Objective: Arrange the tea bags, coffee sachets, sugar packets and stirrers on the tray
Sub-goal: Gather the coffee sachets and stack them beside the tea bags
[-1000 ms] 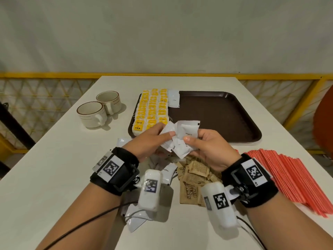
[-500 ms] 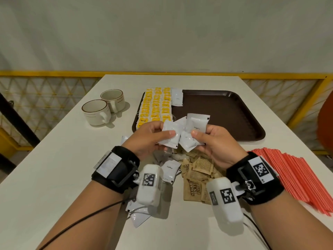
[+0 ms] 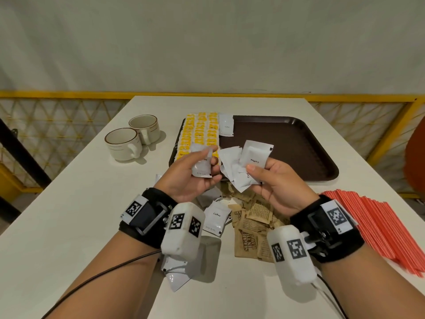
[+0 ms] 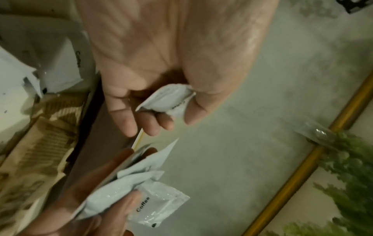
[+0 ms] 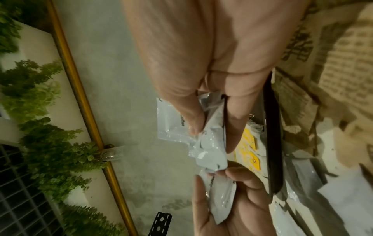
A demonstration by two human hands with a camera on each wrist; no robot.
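Observation:
My left hand pinches one white coffee sachet between thumb and fingers, also seen in the left wrist view as the sachet. My right hand grips a fanned bunch of white coffee sachets just to its right. Both hands hover above the near left edge of the brown tray. Yellow tea bags lie in rows along the tray's left side, with one coffee sachet beside them. Brown sugar packets and loose coffee sachets lie on the table under my wrists. Red stirrers are piled at the right.
Two cream cups stand on the white table left of the tray. A yellow railing runs behind the table. An orange chair back shows at the right edge.
My hands have drawn apart: the left hand has taken a single sachet away from the bunch, which stays in the right hand. Both hands rose slightly toward the tray.

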